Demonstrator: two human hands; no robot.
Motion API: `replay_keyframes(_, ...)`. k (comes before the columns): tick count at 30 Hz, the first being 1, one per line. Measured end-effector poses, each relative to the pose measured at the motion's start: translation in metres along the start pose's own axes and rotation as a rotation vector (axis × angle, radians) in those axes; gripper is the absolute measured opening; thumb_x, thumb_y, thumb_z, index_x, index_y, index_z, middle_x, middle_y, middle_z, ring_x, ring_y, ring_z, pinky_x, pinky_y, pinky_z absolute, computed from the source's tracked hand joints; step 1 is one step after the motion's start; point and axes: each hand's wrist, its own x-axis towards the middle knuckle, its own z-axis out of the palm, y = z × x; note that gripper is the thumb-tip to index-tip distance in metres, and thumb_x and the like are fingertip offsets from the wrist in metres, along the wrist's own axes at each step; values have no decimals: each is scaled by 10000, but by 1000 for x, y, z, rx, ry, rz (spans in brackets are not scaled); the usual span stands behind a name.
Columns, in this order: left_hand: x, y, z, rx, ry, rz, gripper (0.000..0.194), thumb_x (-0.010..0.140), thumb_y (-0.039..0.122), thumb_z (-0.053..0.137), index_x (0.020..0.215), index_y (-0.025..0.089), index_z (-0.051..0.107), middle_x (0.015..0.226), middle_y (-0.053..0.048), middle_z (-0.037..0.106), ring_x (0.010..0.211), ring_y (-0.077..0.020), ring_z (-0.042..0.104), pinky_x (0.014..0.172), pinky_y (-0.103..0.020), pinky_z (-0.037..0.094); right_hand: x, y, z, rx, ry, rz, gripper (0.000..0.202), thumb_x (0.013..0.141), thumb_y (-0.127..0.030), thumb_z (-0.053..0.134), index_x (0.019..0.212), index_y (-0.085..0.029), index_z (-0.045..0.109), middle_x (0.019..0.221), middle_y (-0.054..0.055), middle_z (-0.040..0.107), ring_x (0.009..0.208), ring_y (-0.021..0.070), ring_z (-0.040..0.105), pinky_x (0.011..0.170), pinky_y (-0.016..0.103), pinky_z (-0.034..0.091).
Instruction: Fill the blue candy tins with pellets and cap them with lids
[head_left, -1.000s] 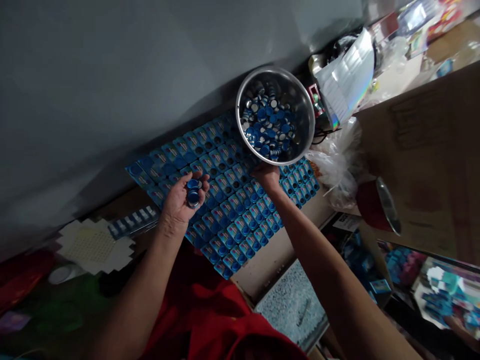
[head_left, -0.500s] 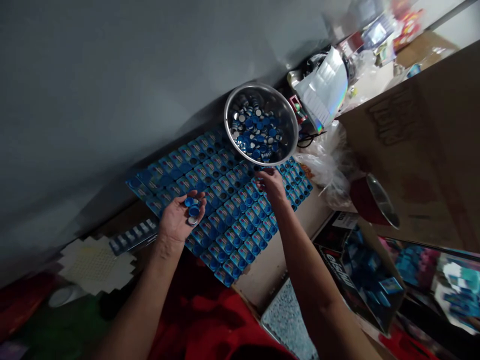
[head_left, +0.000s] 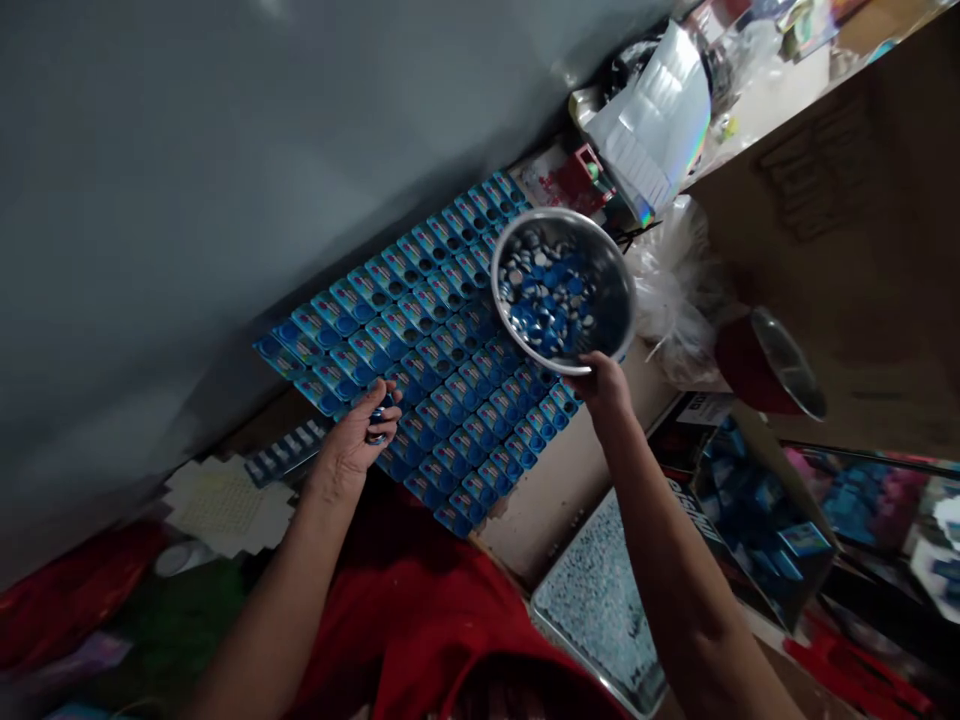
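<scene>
My left hand (head_left: 354, 436) is curled around several small round blue-and-silver caps (head_left: 381, 412), partly hidden by the fingers. It hangs above the left part of a sheet of blue printed cards (head_left: 457, 430), laid out in rows with a round spot on each. Some cards there bear blue discs; others show dark round spots. With my right hand (head_left: 602, 388) I grip the near rim of a steel bowl (head_left: 619, 290), thumb over the edge. Inside the bowl lies a heap of similar blue and silver caps (head_left: 551, 295). The bowl covers the right part of the cards.
A grey wall (head_left: 187, 150) runs behind the cards. To the right are a clear plastic bag (head_left: 671, 310), a red bowl (head_left: 757, 365), a large cardboard box (head_left: 855, 250) and an open carton (head_left: 750, 510) of blue packs. A speckled tray (head_left: 600, 600) lies below.
My right hand has taken hold of the bowl's rim, and the bowl has shifted right and nearer, uncovering cards behind it. My left fingers have closed over the caps.
</scene>
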Motion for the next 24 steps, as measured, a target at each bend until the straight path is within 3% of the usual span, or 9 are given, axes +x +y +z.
replay_keyframes(3, 4, 2, -3, 50, 17, 4, 103, 962, 188, 588, 928, 114, 651, 803, -53, 607, 500, -37, 507, 311, -69, 304, -22, 39, -67, 5, 38, 41, 173, 709, -347, 688, 773, -217, 593, 653, 16, 640, 573, 178, 630, 528, 302, 575)
replay_keyframes(6, 6, 1, -4, 107, -5, -35, 184, 959, 166, 507, 1008, 99, 671, 837, -93, 635, 560, -89, 579, 309, -104, 328, -49, 70, -104, -163, 99, 70, 350, 786, -558, 657, 849, -216, 626, 712, 72, 663, 605, 225, 647, 503, 333, 538)
replay_keyframes(8, 6, -2, -7, 139, -22, -45, 223, 925, 113, 492, 1046, 90, 678, 837, -98, 641, 580, -101, 597, 311, -110, 327, -74, 86, -110, -358, 367, -61, 441, 820, -647, 604, 896, -213, 616, 747, 94, 652, 652, 250, 647, 536, 358, 527)
replay_keyframes(10, 3, -5, -12, 164, -35, -18, 218, 904, 86, 532, 1059, 89, 685, 848, -97, 648, 587, -91, 599, 319, -98, 322, -104, 100, -103, -509, 647, -305, 453, 863, -634, 573, 1014, -208, 599, 832, 101, 647, 742, 259, 649, 638, 381, 538)
replay_keyframes(12, 0, -8, -19, 197, -43, 26, 197, 898, 99, 595, 1069, 93, 692, 882, -103, 657, 597, -80, 599, 326, -84, 320, -132, 109, -86, -608, 714, -540, 456, 890, -582, 578, 1138, -200, 572, 911, 101, 639, 820, 254, 643, 750, 398, 538)
replay_keyframes(13, -1, -10, -23, 216, -50, 42, 194, 896, 113, 623, 1075, 95, 695, 895, -106, 660, 596, -75, 596, 327, -79, 317, -143, 112, -73, -646, 656, -633, 443, 894, -557, 588, 1157, -200, 575, 930, 99, 637, 839, 249, 637, 790, 401, 533)
replay_keyframes(15, -4, -16, -28, 254, -65, 42, 190, 883, 127, 668, 1069, 101, 700, 883, -98, 658, 568, -62, 572, 318, -74, 300, -156, 111, -45, -686, 417, -734, 357, 902, -514, 600, 1091, -212, 628, 929, 90, 645, 839, 234, 629, 819, 391, 527)
replay_keyframes(19, -8, -30, -32, 285, -88, -48, 152, 834, 103, 728, 983, 103, 698, 860, -71, 646, 526, -39, 526, 305, -78, 277, -152, 95, 16, -555, -108, -654, 278, 937, -463, 551, 957, -234, 708, 881, 56, 702, 769, 201, 634, 747, 327, 523)
replay_keyframes(24, -5, -42, -26, 214, -64, -38, 137, 839, 129, 738, 966, 108, 691, 853, -54, 647, 532, -38, 534, 301, -90, 269, -142, 77, 77, -356, -343, -547, 338, 894, -489, 596, 1046, -218, 728, 816, 22, 689, 715, 169, 621, 685, 275, 507)
